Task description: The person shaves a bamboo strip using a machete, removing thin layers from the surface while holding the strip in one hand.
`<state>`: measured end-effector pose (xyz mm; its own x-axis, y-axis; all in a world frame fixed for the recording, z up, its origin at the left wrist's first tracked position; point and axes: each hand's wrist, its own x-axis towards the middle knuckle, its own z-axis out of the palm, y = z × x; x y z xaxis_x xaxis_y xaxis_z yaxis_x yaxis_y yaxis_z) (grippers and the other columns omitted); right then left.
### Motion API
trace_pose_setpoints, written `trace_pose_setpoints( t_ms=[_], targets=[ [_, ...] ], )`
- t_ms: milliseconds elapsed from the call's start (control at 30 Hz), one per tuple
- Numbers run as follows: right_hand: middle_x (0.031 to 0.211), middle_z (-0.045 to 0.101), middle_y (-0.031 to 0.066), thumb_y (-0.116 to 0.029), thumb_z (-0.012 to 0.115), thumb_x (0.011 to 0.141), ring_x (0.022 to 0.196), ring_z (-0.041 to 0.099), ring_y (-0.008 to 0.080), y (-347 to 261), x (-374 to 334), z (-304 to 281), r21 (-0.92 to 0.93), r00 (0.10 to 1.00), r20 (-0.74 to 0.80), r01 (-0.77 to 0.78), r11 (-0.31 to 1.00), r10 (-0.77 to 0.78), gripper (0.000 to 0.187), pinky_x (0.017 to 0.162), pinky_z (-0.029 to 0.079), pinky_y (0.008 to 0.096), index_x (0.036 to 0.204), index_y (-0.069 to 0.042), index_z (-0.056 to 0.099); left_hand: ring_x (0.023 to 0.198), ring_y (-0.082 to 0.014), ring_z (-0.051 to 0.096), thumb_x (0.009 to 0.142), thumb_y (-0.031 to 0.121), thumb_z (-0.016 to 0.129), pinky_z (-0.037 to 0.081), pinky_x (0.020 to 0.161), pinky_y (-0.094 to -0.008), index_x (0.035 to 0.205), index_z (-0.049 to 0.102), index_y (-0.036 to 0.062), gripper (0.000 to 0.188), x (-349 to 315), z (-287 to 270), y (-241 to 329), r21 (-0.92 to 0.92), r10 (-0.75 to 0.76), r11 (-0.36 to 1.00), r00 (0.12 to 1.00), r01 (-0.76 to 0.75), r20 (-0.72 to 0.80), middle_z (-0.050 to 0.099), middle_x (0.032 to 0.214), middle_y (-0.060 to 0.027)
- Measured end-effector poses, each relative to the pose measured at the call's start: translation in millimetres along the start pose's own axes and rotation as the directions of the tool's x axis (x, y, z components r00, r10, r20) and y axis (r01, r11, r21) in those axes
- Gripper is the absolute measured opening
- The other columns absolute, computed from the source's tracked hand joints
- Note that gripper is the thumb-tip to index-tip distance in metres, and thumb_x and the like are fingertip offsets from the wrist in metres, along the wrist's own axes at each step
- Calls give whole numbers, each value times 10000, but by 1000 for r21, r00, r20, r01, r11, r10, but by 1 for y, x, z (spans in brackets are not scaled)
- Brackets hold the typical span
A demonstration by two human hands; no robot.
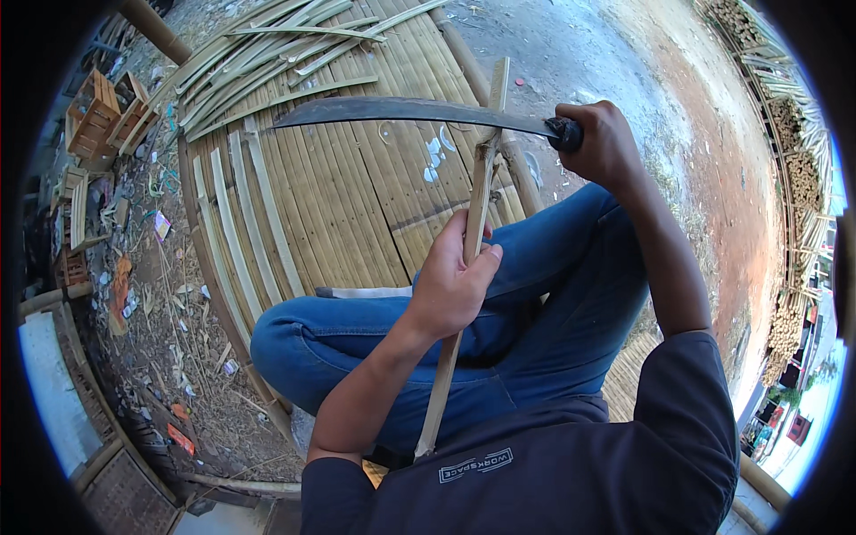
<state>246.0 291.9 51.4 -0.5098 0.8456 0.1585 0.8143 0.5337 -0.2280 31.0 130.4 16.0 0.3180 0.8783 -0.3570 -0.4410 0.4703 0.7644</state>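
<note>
My left hand (456, 278) is closed round the middle of a bamboo strip (482, 185), which slants from beside my shirt up past my raised knee. My right hand (599, 143) grips the black handle of a machete (410, 111). Its long dark blade points left and crosses the strip near a knot in the upper part. Blade and strip appear to touch there, though I cannot tell how deep the edge sits. My legs in blue jeans are folded beneath the strip.
I sit on a bamboo-slat platform (343, 201). Split bamboo strips (267, 58) are heaped at its far left, and several more lie along its left edge. Wooden crates (92, 116) stand on littered ground at left. Bundled bamboo pieces (802, 178) line the far right.
</note>
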Motion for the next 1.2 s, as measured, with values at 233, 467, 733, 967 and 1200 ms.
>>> trace_pose_setpoints(
  t_ms=[233, 467, 733, 967, 1200],
  targets=[
    [843, 704, 210, -284, 625, 832, 829, 679, 417, 103, 30, -15, -252, 907, -203, -412, 876, 368, 238, 749, 543, 504, 932, -96, 729, 401, -26, 334, 985, 50, 514, 389, 326, -230, 1101, 413, 83, 157, -13, 2, 13, -109, -53, 991, 972, 79, 228, 366, 612, 56],
    [729, 682, 130, -406, 742, 824, 699, 666, 263, 151, -8, -43, 45, 758, -234, -618, 785, 609, 368, 664, 514, 400, 924, -52, 731, 415, -45, 373, 1028, 132, 487, 462, 371, -260, 1120, 429, 68, 126, 9, 0, -5, -62, -145, 986, 978, 156, 149, 371, 615, 44],
    [589, 380, -81, -224, 740, 895, 458, 309, 28, 38, 1, -34, 949, 835, 277, -316, 1, 475, 289, 456, 267, 234, 765, -120, 504, 569, -105, 513, 1072, 355, 399, 520, 510, -284, 1183, 469, 47, 335, 21, -24, -1, -124, -169, 977, 985, 172, 37, 438, 661, 1],
    [563, 371, -97, -221, 749, 885, 443, 295, 18, 65, -7, -8, 890, 779, 312, -440, 119, 545, 326, 444, 254, 242, 740, -153, 465, 632, -110, 495, 1053, 476, 379, 449, 558, -274, 1185, 486, 51, 457, 40, -58, 13, -364, -18, 931, 997, -10, -74, 433, 705, 6],
    [579, 403, -97, -234, 763, 871, 453, 325, 16, 77, -4, 5, 815, 770, 327, -523, 249, 548, 336, 448, 278, 233, 740, -155, 465, 618, -108, 459, 1010, 580, 401, 412, 555, -275, 1152, 505, 55, 554, 56, -77, 8, -469, -13, 878, 975, -96, -223, 431, 719, 5]
  ],
)
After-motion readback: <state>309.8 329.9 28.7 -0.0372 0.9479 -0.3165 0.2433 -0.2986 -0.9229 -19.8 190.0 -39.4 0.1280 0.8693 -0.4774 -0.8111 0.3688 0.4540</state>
